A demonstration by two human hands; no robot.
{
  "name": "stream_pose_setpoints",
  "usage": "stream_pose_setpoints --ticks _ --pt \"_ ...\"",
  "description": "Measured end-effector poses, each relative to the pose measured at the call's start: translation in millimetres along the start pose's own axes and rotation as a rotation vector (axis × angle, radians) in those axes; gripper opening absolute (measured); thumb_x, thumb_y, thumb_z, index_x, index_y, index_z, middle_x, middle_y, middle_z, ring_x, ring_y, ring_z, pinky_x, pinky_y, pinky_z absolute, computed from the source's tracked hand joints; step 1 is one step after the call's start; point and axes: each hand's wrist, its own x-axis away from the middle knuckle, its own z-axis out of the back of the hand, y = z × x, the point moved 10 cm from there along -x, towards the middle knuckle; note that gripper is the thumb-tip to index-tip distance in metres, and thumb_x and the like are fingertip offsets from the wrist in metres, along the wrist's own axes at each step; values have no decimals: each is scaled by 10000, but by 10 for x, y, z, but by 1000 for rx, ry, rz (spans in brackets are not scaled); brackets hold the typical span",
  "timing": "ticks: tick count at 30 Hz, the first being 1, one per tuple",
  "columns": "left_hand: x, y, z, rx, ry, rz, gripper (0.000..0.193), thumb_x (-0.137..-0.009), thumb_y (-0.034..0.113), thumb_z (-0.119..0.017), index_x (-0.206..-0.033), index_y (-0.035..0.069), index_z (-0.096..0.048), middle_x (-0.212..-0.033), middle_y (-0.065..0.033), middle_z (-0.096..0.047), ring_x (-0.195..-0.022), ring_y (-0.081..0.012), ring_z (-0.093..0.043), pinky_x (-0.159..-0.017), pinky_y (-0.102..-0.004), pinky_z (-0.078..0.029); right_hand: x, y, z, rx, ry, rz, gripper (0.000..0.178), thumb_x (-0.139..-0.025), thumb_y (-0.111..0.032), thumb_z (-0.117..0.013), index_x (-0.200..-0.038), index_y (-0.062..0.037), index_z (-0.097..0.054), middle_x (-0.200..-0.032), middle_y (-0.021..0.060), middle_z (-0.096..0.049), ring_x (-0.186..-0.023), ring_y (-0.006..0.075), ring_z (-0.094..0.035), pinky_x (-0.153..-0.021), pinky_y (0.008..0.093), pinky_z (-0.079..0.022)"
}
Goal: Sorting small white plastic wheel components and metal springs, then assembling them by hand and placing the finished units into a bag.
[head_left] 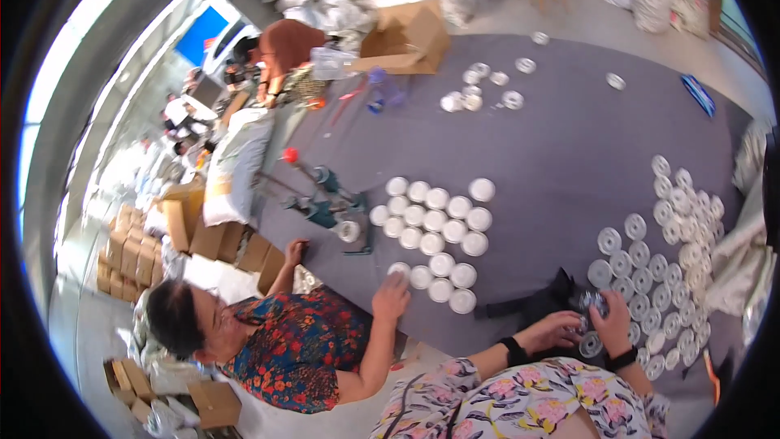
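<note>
My left hand (554, 332) is at the front edge of the grey-covered table, its fingers bent toward my right hand (614, 325). Between them is a small, shiny, partly see-through thing (591, 302) whose kind I cannot make out. My right hand grips it from the right side, while my left fingertips reach its lower left; whether they pinch it is unclear. A black cloth or strap-like thing (528, 302) lies just beyond my left hand. Around my right hand spread many white ring-shaped discs (639, 280) with holes in the middle.
At left a co-worker in a flowered shirt (284, 341) touches white round caps (435, 219) set in rows. A green hand press (325, 203) stands beside them. More discs (512, 99), an open carton (406, 41) and a blue packet (697, 95) lie farther off.
</note>
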Motion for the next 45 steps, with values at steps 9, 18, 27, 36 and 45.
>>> stream_pose_setpoints --ticks 9,18,27,36,45 --pt "111 372 301 -262 219 -32 357 -872 238 -576 -1157 37 -499 -1002 -97 -598 -828 -193 -629 -680 -286 -531 -905 340 -85 215 -27 21 422 -731 -338 -646 -1046 -66 -584 -1005 137 -572 -1005 300 -528 -825 384 -449" --pt "13 394 274 -295 282 -58 337 -849 191 -606 -1112 7 -501 -973 -82 -586 -816 -178 -625 -663 -261 -522 -1582 247 -640 75 -153 109 434 -770 -272 -582 -1141 -57 -513 -994 137 -589 -967 315 -548 -789 406 -466" --pt "166 493 263 -372 414 -213 278 -843 144 -606 -1066 22 -494 -971 -100 -590 -799 -189 -631 -620 -259 -518 -1560 -312 -542 293 -74 240 337 -774 -131 -545 -1110 -131 -520 -853 119 -537 -778 305 -576 -642 404 -484" --pt "281 641 -69 -1048 472 -583 292 -829 223 -635 -1024 34 -527 -857 -46 -552 -673 -98 -517 -571 -225 -430 317 224 -971 -919 -624 -759 309 -891 -324 -476 -1058 -80 -565 -863 40 -583 -714 113 -580 -531 270 -515" --pt "264 251 -302 -1022 288 -572 366 -892 238 -543 -1156 18 -419 -990 -87 -516 -763 -98 -510 -646 -228 -434 728 115 -672 -932 -479 -541 356 -938 -333 -390 -1020 -28 -556 -855 62 -622 -728 155 -619 -624 276 -489"
